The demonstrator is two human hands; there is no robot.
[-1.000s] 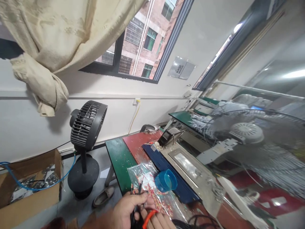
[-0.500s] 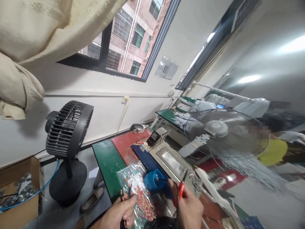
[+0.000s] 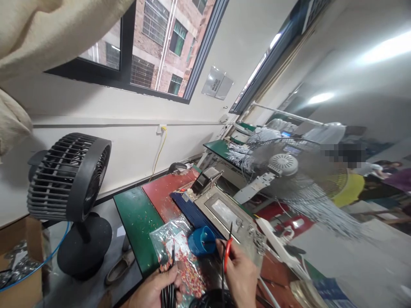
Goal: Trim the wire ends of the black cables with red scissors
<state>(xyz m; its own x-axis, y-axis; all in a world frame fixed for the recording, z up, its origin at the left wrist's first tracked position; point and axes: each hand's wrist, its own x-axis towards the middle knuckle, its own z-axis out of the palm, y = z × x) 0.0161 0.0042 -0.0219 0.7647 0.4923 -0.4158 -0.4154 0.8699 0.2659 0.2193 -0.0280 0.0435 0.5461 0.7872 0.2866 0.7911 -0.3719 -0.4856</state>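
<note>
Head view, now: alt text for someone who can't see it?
Left hand grips a bundle of black cables; right hand holds a red-handled tool and a black cable near a blue cup. Nearby: colourful scraps and a clear plastic bag.

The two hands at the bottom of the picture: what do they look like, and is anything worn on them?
They are ordinary human hands. The left hand and the right hand are both bare, without gloves. No sleeve or watch shows on either side, and no ring can be made out, though parts of both are hidden.
</note>
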